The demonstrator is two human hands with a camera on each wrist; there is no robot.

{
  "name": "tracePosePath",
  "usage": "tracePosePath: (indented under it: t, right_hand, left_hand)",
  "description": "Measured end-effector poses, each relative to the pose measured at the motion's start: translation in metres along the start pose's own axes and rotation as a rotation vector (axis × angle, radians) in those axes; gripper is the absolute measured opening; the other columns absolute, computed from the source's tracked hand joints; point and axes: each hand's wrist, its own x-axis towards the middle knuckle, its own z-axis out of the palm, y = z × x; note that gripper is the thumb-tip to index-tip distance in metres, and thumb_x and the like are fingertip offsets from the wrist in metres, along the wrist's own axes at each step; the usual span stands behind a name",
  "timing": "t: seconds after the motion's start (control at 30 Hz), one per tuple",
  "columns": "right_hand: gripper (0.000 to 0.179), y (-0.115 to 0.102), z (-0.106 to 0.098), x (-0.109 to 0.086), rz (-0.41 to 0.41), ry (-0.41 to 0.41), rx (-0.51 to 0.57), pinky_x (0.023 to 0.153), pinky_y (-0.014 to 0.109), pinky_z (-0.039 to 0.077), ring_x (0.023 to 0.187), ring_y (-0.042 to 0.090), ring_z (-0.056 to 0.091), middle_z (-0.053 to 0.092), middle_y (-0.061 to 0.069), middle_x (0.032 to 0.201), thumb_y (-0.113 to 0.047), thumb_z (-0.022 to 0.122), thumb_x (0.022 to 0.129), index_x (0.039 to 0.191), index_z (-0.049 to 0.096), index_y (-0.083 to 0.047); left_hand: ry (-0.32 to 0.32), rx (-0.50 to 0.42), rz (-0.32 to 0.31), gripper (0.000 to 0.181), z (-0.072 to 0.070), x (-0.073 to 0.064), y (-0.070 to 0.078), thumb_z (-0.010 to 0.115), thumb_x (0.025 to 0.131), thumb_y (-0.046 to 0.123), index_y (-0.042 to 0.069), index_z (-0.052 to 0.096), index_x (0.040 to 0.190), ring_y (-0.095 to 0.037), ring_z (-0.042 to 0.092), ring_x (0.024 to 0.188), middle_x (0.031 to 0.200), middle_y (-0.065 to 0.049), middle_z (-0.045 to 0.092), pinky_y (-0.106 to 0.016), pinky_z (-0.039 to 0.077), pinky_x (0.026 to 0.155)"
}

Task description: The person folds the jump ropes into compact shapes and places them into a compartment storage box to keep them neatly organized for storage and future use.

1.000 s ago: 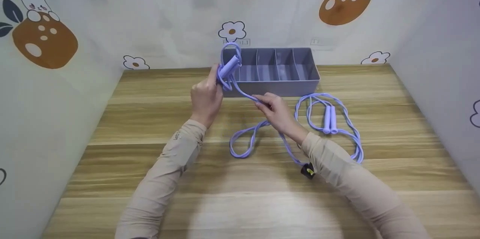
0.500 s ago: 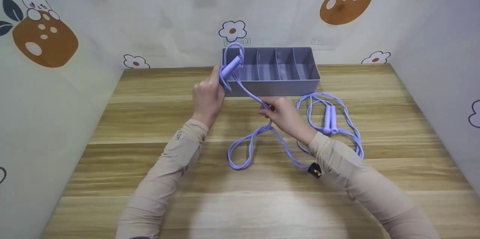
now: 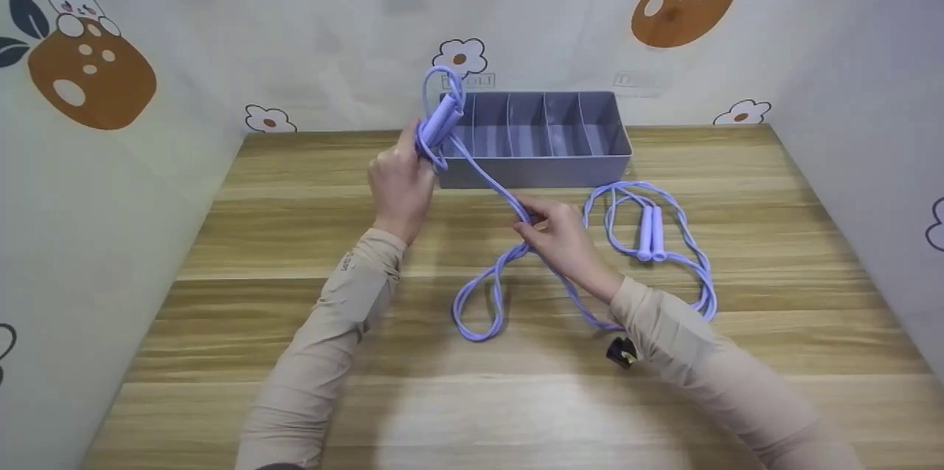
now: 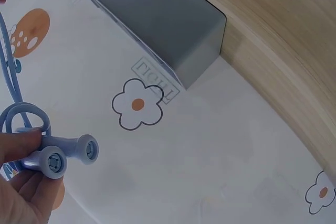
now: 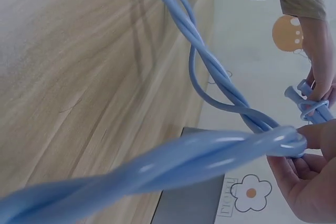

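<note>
My left hand (image 3: 402,186) grips the two lilac handles (image 3: 441,119) of a jump rope, raised in front of the box's left end. Cord is wrapped round these handles and loops above them; the left wrist view shows their round ends (image 4: 54,162) side by side. Lower and to the right, my right hand (image 3: 562,234) pinches the same rope's cord (image 3: 490,181) between thumb and fingers. The right wrist view shows doubled, twisted cord (image 5: 207,56) running from these fingers. Below the right hand, a loop of the cord (image 3: 461,300) hangs close over the table.
A grey divided box (image 3: 538,172) stands against the patterned back wall. On the wooden table (image 3: 295,381), right of my right hand, lies a second lilac jump rope (image 3: 652,234), coiled with its handles together. A black device (image 3: 622,353) sits under my right wrist.
My right hand has drawn down and to the right along with the cord, and the hanging loop has dropped lower. My left hand has shifted slightly up and left with the handles.
</note>
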Motion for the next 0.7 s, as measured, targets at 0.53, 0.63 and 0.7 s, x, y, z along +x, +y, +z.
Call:
tracePosePath:
  t: [0.53, 0.63, 0.7]
  right_hand:
    - [0.025, -0.013, -0.012, -0.006, -0.051, -0.119, -0.126, 0.064, 0.027, 0.055, 0.076, 0.021, 0.063, 0.066, 0.016, 0.087, 0.000, 0.059, 0.084, 0.108, 0.062, 0.008]
    - [0.022, -0.017, -0.017, -0.006, -0.141, -0.136, -0.199, 0.064, 0.029, 0.053, 0.074, 0.019, 0.060, 0.065, 0.013, 0.088, 0.000, 0.058, 0.085, 0.105, 0.064, 0.006]
    - [0.020, -0.019, -0.019, -0.005, -0.202, -0.144, -0.236, 0.064, 0.030, 0.052, 0.074, 0.019, 0.060, 0.064, 0.013, 0.088, 0.000, 0.058, 0.084, 0.103, 0.065, 0.005]
  left_hand:
    - [-0.082, 0.106, 0.007, 0.033, 0.000, -0.002, 0.002, 0.057, 0.076, -0.005, -0.003, 0.058, 0.109, -0.037, 0.062, 0.062, 0.079, -0.022, 0.066, -0.042, 0.050, 0.050]
    - [-0.112, 0.161, 0.051, 0.035, 0.001, -0.004, 0.004, 0.056, 0.076, -0.006, -0.004, 0.056, 0.111, -0.037, 0.061, 0.059, 0.077, -0.024, 0.066, -0.043, 0.049, 0.047]
    - [-0.134, 0.203, 0.086, 0.037, 0.003, -0.007, 0.005, 0.055, 0.077, -0.006, -0.006, 0.055, 0.113, -0.036, 0.061, 0.056, 0.077, -0.024, 0.065, -0.042, 0.049, 0.045]
